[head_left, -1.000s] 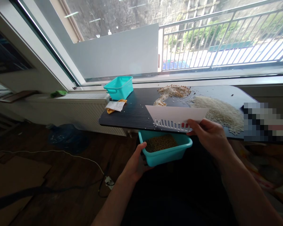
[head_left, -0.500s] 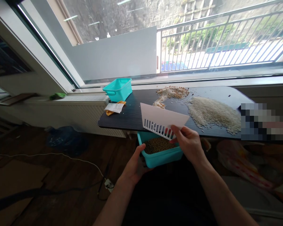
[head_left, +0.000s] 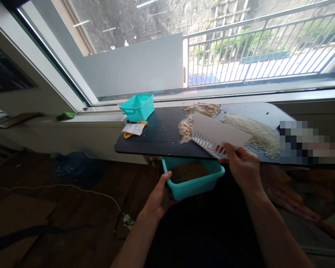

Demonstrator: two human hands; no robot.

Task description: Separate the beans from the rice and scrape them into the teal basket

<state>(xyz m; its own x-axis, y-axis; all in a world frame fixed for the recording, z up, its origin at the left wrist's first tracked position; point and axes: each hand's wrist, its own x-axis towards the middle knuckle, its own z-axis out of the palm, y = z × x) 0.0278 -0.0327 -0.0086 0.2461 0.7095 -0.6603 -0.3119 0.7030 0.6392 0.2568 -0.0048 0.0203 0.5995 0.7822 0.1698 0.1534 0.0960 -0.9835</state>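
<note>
Some of the teal bin [head_left: 194,184] hides under the table [head_left: 156,137]; the left hand [head_left: 159,195] clasps its wall, and the right hand [head_left: 244,167] pinches the slotted scraper [head_left: 217,134] above the table.

Sunlit window [head_left: 184,48], white radiator [head_left: 80,134], dark wooden floor [head_left: 58,223].
</note>
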